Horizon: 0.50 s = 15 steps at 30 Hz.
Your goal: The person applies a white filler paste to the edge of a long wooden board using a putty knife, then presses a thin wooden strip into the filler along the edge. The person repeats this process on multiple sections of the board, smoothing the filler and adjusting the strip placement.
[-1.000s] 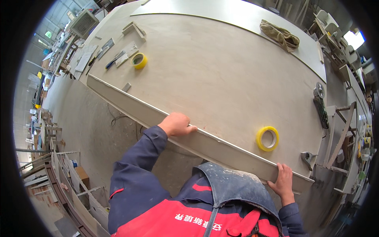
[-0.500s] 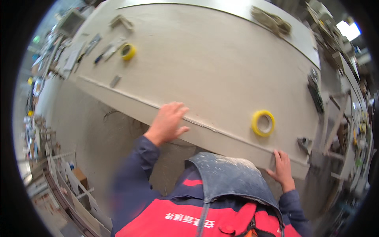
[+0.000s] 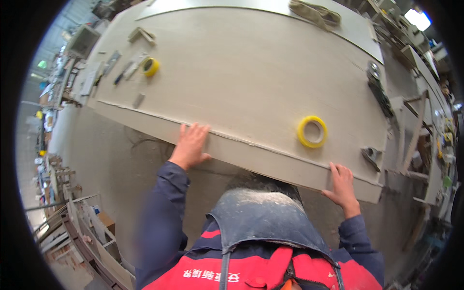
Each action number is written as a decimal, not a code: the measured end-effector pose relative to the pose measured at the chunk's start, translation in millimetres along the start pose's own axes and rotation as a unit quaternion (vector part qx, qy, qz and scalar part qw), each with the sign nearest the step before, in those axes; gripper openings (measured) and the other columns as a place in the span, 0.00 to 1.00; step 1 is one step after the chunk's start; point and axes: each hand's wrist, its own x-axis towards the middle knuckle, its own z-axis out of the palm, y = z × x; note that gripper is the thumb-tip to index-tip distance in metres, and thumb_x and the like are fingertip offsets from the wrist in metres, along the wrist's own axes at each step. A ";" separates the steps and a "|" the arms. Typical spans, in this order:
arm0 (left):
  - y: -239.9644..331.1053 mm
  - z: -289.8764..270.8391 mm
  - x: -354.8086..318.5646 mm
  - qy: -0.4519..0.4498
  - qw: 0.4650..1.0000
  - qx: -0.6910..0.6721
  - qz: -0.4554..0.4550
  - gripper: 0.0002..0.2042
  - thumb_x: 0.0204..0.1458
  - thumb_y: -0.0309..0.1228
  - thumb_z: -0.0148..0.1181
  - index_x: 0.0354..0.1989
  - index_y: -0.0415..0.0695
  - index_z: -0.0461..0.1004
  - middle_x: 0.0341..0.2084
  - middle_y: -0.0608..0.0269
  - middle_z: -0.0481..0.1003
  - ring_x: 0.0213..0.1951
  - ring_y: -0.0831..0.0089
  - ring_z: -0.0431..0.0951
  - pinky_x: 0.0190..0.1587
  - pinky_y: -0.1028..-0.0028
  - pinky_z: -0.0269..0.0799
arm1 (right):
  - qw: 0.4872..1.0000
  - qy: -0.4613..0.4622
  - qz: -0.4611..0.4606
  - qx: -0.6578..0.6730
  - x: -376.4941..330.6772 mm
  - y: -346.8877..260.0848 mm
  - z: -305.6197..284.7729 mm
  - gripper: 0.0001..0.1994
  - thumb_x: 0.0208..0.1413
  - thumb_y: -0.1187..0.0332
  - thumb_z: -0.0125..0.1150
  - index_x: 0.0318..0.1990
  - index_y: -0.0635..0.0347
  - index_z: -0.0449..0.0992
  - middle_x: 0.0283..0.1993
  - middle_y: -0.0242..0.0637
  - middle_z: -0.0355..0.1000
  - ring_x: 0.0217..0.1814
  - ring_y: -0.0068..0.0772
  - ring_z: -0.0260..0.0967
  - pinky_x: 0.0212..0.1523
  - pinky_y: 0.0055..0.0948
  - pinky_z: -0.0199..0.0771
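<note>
A long pale strip [image 3: 270, 157] runs along the near edge of a big light wooden panel [image 3: 251, 67]. My left hand [image 3: 191, 144] lies flat on the strip near its middle, fingers spread. My right hand [image 3: 342, 180] presses flat on the strip's right part, close to its end. A roll of yellow tape [image 3: 312, 131] sits on the panel just beyond my right hand. Neither hand holds anything.
A second yellow tape roll [image 3: 151, 66] and several small tools [image 3: 121, 72] lie at the panel's far left. A folded cloth [image 3: 314, 13] is at the far edge. A metal clamp [image 3: 372, 155] sits at the right end. Racks and scrap stand on the floor at lower left.
My left hand has opened and laid flat on the strip, sliding slightly right. My right hand has moved up onto the strip's face. The view has tilted, bringing the panel closer.
</note>
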 end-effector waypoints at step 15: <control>-317.5 -23.6 18.3 0.145 0.967 -0.072 -0.196 0.33 0.52 0.39 0.71 0.66 0.42 0.70 0.60 0.46 0.75 0.61 0.48 0.74 0.65 0.57 0.70 | 0.944 0.223 0.145 0.194 19.6 -142.6 28.7 0.36 0.47 0.70 0.75 0.67 0.63 0.69 0.67 0.51 0.68 0.71 0.54 0.64 0.72 0.45 0.63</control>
